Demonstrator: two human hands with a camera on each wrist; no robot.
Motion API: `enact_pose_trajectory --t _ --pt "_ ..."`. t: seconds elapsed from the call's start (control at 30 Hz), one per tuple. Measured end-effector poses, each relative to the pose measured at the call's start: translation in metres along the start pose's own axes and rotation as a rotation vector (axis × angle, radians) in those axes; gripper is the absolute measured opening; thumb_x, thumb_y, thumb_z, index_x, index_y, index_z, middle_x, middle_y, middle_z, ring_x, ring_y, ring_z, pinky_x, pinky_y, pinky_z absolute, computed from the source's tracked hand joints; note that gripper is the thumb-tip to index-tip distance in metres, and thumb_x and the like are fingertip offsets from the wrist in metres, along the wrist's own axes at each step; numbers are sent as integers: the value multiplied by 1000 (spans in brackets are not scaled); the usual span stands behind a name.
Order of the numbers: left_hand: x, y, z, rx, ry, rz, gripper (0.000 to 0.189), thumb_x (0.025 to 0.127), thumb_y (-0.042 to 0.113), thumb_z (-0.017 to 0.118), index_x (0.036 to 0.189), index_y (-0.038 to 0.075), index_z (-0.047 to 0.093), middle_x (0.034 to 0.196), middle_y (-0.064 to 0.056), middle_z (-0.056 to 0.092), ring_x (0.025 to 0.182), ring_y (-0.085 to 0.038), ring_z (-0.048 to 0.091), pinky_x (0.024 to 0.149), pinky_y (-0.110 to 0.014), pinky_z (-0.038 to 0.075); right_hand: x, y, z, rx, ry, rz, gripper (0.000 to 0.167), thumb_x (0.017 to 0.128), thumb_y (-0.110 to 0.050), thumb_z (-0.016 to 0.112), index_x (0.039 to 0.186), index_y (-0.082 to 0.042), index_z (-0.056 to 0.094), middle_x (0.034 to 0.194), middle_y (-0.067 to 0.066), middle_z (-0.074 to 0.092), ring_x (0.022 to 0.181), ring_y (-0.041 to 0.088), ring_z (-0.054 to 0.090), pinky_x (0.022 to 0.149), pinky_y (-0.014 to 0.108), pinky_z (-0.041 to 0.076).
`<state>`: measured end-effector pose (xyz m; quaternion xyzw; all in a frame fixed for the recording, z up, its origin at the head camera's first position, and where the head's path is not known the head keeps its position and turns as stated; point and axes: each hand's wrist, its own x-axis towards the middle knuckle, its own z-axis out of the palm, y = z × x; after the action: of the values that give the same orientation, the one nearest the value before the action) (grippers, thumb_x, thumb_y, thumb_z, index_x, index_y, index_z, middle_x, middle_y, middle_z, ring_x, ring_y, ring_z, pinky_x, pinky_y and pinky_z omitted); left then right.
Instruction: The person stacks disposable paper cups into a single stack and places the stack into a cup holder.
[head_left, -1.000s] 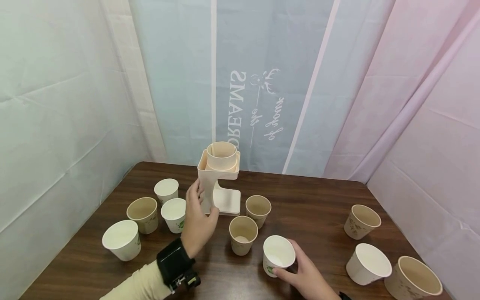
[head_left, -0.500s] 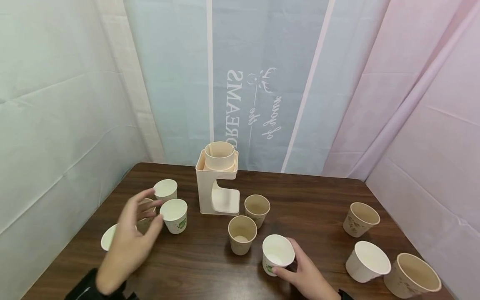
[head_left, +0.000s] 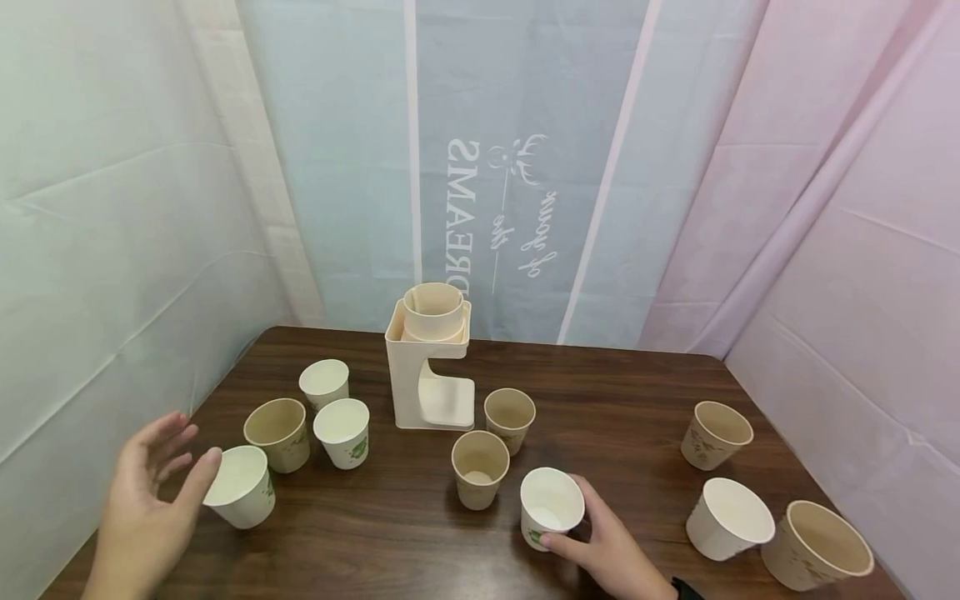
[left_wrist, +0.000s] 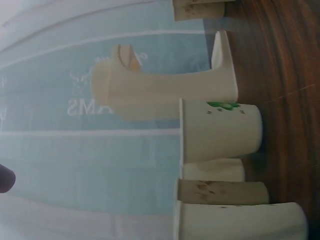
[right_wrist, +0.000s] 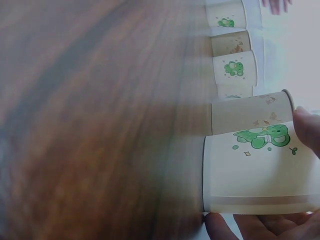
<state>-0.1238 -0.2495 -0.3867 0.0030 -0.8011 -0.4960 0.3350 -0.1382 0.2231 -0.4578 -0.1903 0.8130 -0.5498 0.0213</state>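
Right hand [head_left: 603, 546] gripping the white cup [head_left: 551, 502] at five o'clock, where a light squeeze should keep it round; left hand [head_left: 150, 500] loose-fingered at eight, holding nothing!

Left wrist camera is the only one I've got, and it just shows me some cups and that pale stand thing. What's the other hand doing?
Observer: In the head view, the right hand is holding a white cup.

Child: Ooh, I can't see that one! Is there a picture on it?

Observer: Yes, the right wrist view shows a green cartoon creature printed on its side.
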Motion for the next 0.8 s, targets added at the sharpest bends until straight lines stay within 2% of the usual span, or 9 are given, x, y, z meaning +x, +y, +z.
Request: enact_pose_trajectory --t 0.17,0.27,0.37,0.4,0.47,0.6,0.63,0.73,0.8 --pt "-7 -25 -3 108 -106 -125 78 96 13 71 157 1 24 151 -10 39 129 6 38 90 2 28 0 3 1 16 10 -60 62 89 -10 79 141 -1 46 130 19 56 115 12 57 93 23 48" --pt "-9 -36 -5 156 -174 -209 91 96 23 73 160 -2 13 157 -32 25 143 -23 34 86 5 23 1 4 1 18 14 -93 61 89 -8 79 141 -1 46 130 19 56 115 10 56 94 21 47" --pt "-12 -43 -4 188 -242 -289 102 94 30 74 160 -5 3 157 -40 17 135 -56 32 111 -18 31 1 4 1 20 12 -99 61 90 -9 79 141 -1 46 131 19 56 115 8 55 95 20 46" --pt "-12 -46 -3 200 -261 -306 105 94 31 75 160 -5 2 156 -41 16 133 -58 33 111 -17 31 1 4 1 25 10 -100 61 90 -9 78 141 -1 46 131 19 56 115 9 55 95 20 46" --pt "-13 -50 -1 218 -297 -332 109 93 34 75 159 -7 -1 155 -43 13 133 -60 32 116 -44 33 1 5 1 31 7 -99 61 90 -9 78 142 -1 45 131 20 55 116 9 55 95 21 46" --pt "-13 -55 4 222 -347 -369 112 93 35 75 156 -12 -5 153 -46 11 135 -61 29 117 -44 32 1 5 1 37 8 -93 62 90 -8 78 142 0 45 131 21 55 115 9 56 94 21 47" --pt "-13 -55 5 228 -354 -384 113 93 36 75 156 -12 -6 152 -47 12 135 -62 29 112 -58 33 1 6 1 36 8 -94 62 90 -8 78 142 0 45 131 21 55 115 8 56 93 21 48" --pt "-16 -56 8 244 -348 -414 112 93 38 75 156 -12 -3 152 -44 20 135 -59 33 106 -61 38 1 6 2 34 11 -100 62 90 -7 78 141 0 45 129 21 55 113 6 56 92 22 49" --pt "-17 -57 10 241 -326 -415 111 92 37 77 157 -11 1 151 -42 24 134 -58 36 104 -36 45 1 7 2 37 11 -107 62 90 -6 78 141 1 45 129 22 55 112 6 57 91 22 49"
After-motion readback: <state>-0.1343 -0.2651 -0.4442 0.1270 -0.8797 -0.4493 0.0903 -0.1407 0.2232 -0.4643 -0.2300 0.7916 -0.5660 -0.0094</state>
